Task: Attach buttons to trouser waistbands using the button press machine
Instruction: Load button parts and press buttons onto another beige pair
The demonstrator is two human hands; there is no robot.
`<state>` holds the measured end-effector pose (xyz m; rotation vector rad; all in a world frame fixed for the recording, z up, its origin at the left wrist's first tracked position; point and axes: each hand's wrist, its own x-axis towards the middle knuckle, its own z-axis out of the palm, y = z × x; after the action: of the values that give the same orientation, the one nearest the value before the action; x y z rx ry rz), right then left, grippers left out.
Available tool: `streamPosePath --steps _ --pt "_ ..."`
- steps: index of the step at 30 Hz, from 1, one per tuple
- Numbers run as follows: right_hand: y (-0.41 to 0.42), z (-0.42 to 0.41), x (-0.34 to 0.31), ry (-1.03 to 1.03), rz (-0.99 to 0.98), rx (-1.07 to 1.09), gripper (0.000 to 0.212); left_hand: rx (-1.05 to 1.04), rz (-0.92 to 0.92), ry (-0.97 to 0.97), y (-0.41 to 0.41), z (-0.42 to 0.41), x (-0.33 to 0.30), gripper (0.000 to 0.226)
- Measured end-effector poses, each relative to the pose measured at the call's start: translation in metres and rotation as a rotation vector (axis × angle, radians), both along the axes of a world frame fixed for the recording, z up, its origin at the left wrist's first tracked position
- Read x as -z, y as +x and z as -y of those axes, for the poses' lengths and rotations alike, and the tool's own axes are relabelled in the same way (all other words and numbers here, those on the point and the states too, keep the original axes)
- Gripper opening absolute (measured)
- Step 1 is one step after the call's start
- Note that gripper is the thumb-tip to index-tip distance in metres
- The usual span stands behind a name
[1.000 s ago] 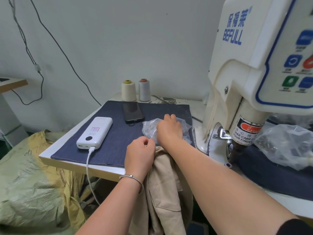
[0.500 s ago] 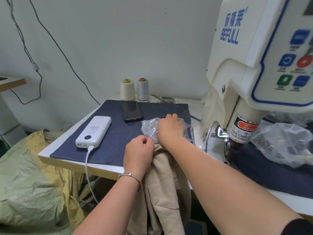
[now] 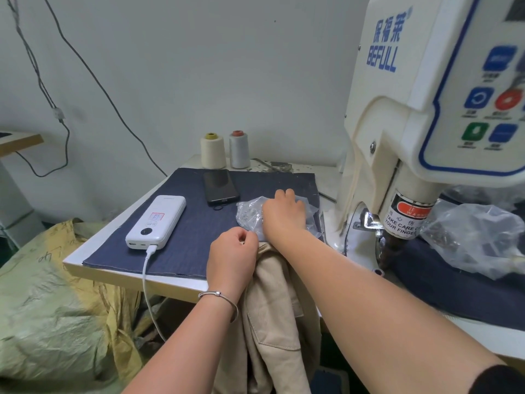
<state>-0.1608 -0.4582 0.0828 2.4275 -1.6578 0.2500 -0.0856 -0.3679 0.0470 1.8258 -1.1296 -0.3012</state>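
A: What is the left hand (image 3: 231,258) doing?

B: It is sitting at the table's (image 3: 136,280) front edge with its fingers curled, pinching the top edge of the beige trousers (image 3: 272,314); the trousers are hanging down over the table edge between the two forearms, a pocket flap showing lower down.

A: And the right hand (image 3: 284,214)?

B: It is reaching forward and lying knuckles-up on the clear plastic bag of buttons (image 3: 250,214); the fingertips are dipping into the crumpled plastic, so whether they are pinching a button I cannot tell.

A: Where is that bag sitting?

B: On the dark blue cloth (image 3: 199,223) covering the table, just left of the button press machine (image 3: 412,123); the machine's head is hanging over a second dark cloth, with another plastic bag (image 3: 477,237) lying beside it on the right.

A: Anything else lying about?

B: A white power bank (image 3: 156,221) with its cable is resting on the cloth; a black phone (image 3: 220,186) is lying behind it; two thread cones (image 3: 213,150) are standing at the wall.
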Motion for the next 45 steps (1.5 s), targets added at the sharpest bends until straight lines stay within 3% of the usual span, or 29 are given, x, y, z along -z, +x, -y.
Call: streamPosePath --steps 9,13,21,25,29,33,39,45 --pt "-0.006 -0.016 -0.011 -0.102 0.12 -0.058 0.023 -0.009 0.001 -0.023 0.0 0.0 0.001 0.028" --pt "-0.021 -0.047 -0.019 -0.148 0.305 -0.116 0.02 -0.013 -0.038 -0.054 0.001 -0.001 0.001 0.03" --pt "-0.103 -0.177 -0.003 -0.231 0.686 -0.486 0.005 0.044 -0.201 -0.092 0.002 -0.012 -0.003 0.032" --pt "-0.188 -0.206 0.026 -0.324 0.665 -0.492 0.014 0.028 -0.151 -0.068 0.003 -0.009 0.0 0.026" --pt "-0.28 -0.169 0.032 -0.385 0.58 -0.121 0.01 0.014 -0.091 -0.074 0.003 -0.007 0.002 0.027" --pt "-0.326 -0.112 0.025 -0.207 0.53 0.136 0.015 0.011 -0.072 -0.078 0.003 -0.007 0.002 0.027" --pt "-0.322 -0.074 0.029 -0.057 0.382 0.031 0.01 -0.008 -0.072 -0.084 0.002 -0.006 0.003 0.028" --pt "-0.319 -0.07 0.034 -0.031 0.354 0.02 0.009 0.008 -0.068 -0.053 0.002 -0.006 0.003 0.029"
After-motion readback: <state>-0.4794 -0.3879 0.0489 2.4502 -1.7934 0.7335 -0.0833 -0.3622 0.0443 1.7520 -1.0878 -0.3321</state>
